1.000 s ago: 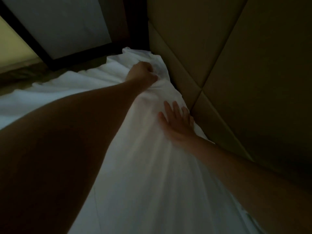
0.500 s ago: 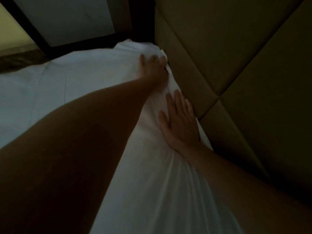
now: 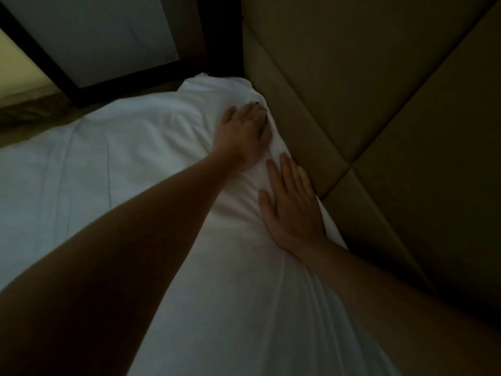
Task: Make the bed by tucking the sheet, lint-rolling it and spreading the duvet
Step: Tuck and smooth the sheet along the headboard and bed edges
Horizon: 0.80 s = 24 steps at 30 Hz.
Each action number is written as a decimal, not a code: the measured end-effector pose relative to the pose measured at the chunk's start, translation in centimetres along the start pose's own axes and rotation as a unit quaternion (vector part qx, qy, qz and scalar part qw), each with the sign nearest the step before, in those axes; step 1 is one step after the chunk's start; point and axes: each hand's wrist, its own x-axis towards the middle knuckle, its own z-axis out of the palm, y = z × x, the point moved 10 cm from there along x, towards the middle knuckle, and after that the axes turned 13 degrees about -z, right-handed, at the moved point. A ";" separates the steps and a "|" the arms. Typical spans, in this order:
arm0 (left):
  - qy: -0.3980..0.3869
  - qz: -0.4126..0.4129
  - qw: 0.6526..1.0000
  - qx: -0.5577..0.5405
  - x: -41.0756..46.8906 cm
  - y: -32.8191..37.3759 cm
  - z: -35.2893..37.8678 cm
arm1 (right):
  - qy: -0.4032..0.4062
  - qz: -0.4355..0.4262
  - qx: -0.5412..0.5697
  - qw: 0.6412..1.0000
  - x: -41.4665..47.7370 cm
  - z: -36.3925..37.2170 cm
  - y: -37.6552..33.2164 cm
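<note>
- Since a second earlier, bunched folds of the white cotton sheet (image 3: 151, 164) had flattened across the mattress beside the tan padded headboard (image 3: 366, 109).
- Left hand (image 3: 244, 134) had uncurled, fingers now pushing cloth down at the corner.
- Right hand (image 3: 291, 207) lay flat, open.
- Tucking seemed underway; next, pressing the edge deeper.
- One sheet, two hands.

A second ago our left hand (image 3: 244, 134) gripped a bunched fold of the sheet (image 3: 141, 158) near the corner; now we've let go and press it open-palmed by the headboard (image 3: 311, 109). Sheet ridges on the left have gone flat. Our right hand (image 3: 291, 207) slid up along the edge, closer to the left hand, fingers together, flat against the panel.
</note>
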 end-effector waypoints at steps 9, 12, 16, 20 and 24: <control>-0.145 0.017 0.963 0.225 2.1 2.1 2.9 | -0.029 -0.020 0.013 0.999 0.0 0.4 0.0; -0.162 -0.004 0.983 0.089 2.6 0.4 2.5 | -0.012 -0.006 0.007 1.000 0.0 0.2 0.1; 0.017 -0.006 0.996 -0.087 1.3 -0.6 -1.1 | 0.029 -0.014 -0.031 0.999 0.1 -0.4 -0.1; -0.024 0.006 0.998 0.060 1.4 -0.2 0.8 | 0.021 -0.013 -0.038 0.999 0.1 -0.1 -0.1; -0.099 -0.020 0.983 0.152 3.0 0.2 2.4 | -0.003 -0.003 -0.015 1.000 -0.1 0.3 0.1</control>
